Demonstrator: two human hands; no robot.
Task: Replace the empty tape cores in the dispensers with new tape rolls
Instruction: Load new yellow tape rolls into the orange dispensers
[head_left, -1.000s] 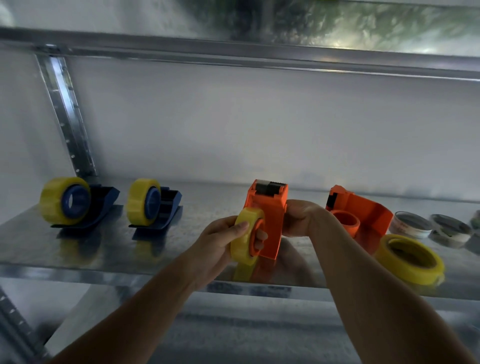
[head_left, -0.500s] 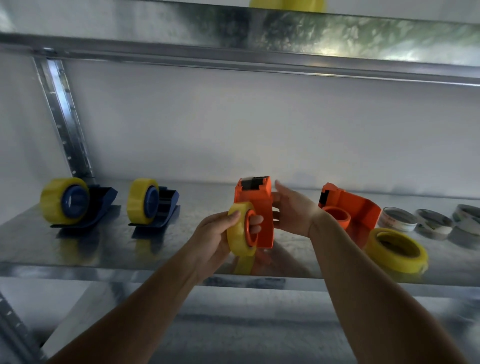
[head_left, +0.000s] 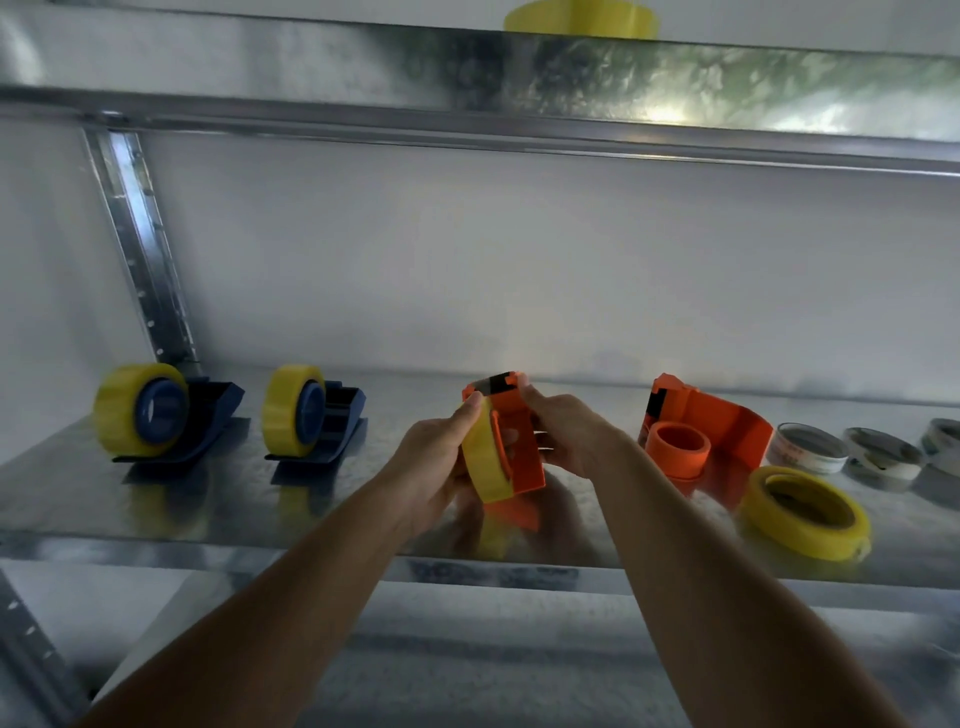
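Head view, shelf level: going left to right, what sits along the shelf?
First blue dispenser → second blue dispenser → left hand → held orange dispenser → right hand → open orange dispenser → loose yellow roll → empty cores.

I see a dim, soft picture; glare glints on the upper shelf, and straight edges bow outward.

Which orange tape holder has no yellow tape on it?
The orange dispenser on the shelf, right of the hands; its spool is bare. The held orange dispenser carries a yellow roll.
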